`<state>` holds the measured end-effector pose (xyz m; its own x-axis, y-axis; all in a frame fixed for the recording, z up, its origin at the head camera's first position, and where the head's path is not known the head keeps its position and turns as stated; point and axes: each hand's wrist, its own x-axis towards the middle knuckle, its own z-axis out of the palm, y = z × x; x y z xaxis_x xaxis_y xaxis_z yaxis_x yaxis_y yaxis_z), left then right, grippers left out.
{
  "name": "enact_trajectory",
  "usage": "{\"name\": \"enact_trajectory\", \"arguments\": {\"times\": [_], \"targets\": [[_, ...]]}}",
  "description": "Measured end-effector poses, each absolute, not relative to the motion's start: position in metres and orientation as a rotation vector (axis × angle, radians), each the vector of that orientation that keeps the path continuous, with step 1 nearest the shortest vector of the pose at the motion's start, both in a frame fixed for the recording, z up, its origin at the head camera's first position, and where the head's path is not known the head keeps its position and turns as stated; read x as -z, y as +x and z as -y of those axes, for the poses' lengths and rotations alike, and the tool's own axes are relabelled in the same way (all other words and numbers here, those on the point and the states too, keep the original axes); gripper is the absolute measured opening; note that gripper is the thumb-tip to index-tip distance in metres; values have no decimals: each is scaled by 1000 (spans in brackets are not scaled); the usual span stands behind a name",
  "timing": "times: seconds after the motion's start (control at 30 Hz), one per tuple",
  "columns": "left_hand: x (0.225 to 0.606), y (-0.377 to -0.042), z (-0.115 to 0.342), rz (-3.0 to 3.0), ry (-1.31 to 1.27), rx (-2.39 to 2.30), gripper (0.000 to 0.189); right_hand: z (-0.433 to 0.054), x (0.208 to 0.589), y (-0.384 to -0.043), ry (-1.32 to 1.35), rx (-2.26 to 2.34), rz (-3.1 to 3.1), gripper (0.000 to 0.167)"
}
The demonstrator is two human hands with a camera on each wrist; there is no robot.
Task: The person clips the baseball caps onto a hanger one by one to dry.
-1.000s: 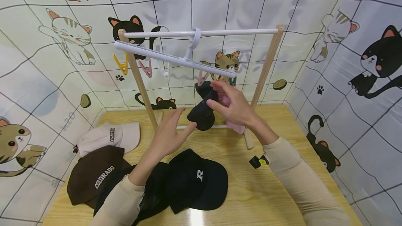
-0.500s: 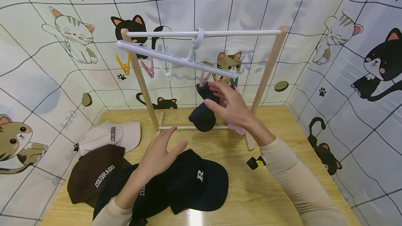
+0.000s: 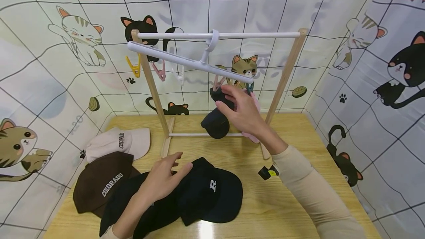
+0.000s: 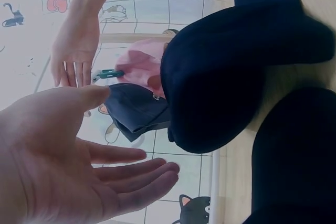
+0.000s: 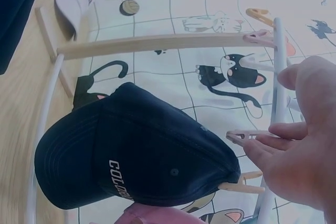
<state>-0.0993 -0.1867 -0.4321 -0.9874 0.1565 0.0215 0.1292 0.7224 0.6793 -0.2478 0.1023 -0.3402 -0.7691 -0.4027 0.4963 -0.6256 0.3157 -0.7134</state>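
Note:
A navy cap (image 3: 216, 123) with white lettering hangs brim down under a white hanger (image 3: 189, 62); a beige clip (image 5: 241, 188) holds its edge in the right wrist view. My right hand (image 3: 244, 111) hovers beside this cap with fingers loosely bent, gripping nothing. Its fingertips lie close to a pale pink clip (image 5: 245, 136); whether they touch it I cannot tell. Behind, a pink cap (image 4: 142, 66) hangs by a teal clip (image 4: 108, 74). My left hand (image 3: 164, 178) is above the black caps on the table, fingers spread apart and holding nothing. A black cap (image 3: 212, 191) marked R lies beside it.
The hanger hooks over the rail of a wooden-legged rack (image 3: 287, 73). Yellow (image 3: 134, 67), pink (image 3: 160, 71) and white (image 3: 179, 76) clips hang at its left. Brown (image 3: 101, 183) and cream (image 3: 116, 144) caps lie at left. A small black-and-yellow object (image 3: 268, 173) is near the right sleeve.
My left hand has drawn back from the hanging navy cap, down and left, to above the black caps. The right hand stays near the hanging cap, with only slight movement.

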Motion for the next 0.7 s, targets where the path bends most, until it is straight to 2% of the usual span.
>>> {"name": "enact_trajectory", "arguments": {"times": [0.7], "targets": [[452,-89,187,-2811,121,-1083,71,-92,332,-244,769,-1485,2438,62]]}}
